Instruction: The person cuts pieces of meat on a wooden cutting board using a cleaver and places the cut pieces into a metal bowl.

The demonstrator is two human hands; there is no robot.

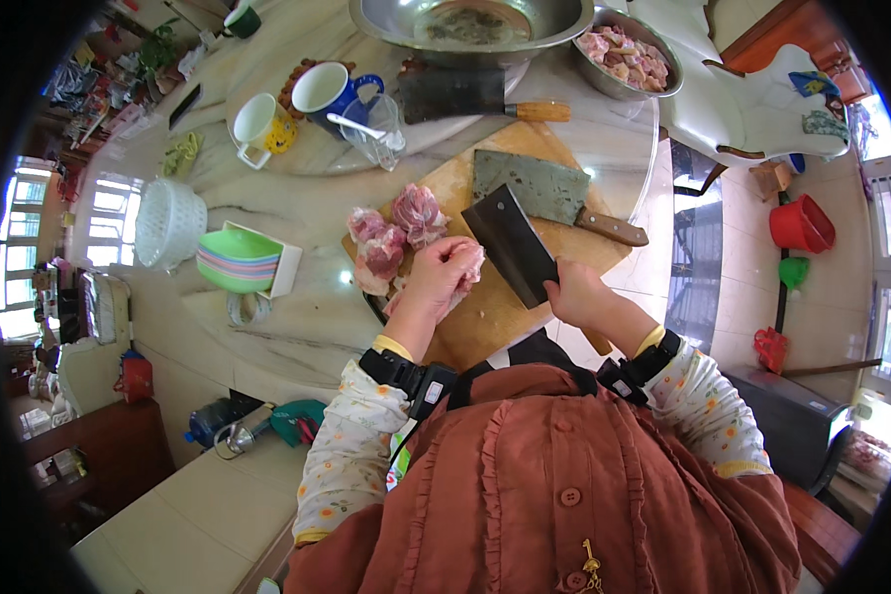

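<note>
On the wooden cutting board at the table's near edge, my left hand is closed on a piece of raw meat. My right hand grips a dark-bladed cleaver, its blade slanting up and left over the board, just right of my left hand. Several chunks of raw meat lie at the board's left side. A second cleaver, with a grey stained blade and a brown wooden handle, rests on the board beyond the one in my hand.
Beyond the board lie a third cleaver, a blue mug, a yellow-patterned mug and a clear cup. Further back stand a large steel basin and a steel bowl of cut meat. Coloured plates stand in a rack at left.
</note>
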